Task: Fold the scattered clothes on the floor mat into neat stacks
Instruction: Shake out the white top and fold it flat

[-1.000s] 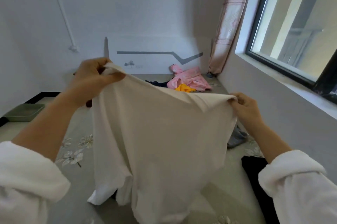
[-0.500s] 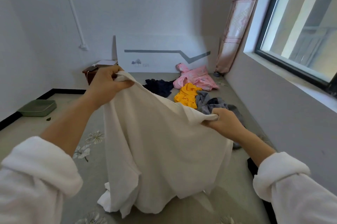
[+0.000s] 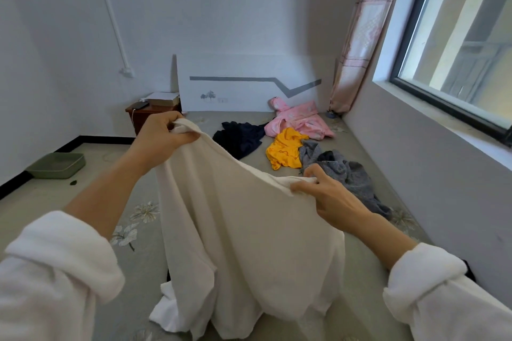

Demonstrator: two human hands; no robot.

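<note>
A large white garment (image 3: 243, 235) hangs in front of me, its lower end bunched on the grey flowered floor mat (image 3: 133, 229). My left hand (image 3: 163, 135) pinches its upper left edge, held high. Lower and to the right, my right hand (image 3: 327, 196) grips the other end of that edge. Beyond lie a dark navy garment (image 3: 241, 138), a pink jacket (image 3: 299, 119), a yellow garment (image 3: 285, 150) and a grey garment (image 3: 343, 171), all crumpled on the mat.
A green tray (image 3: 56, 165) sits on the floor at left. A small brown cabinet (image 3: 144, 116) with books stands by the far wall beside a white board (image 3: 249, 85). The window wall (image 3: 432, 174) and a curtain (image 3: 360, 35) bound the right side. Something black (image 3: 469, 271) lies near my right sleeve.
My right hand has dropped lower and come inward along the white garment's edge, so the clothes behind it show. The view has swung slightly left.
</note>
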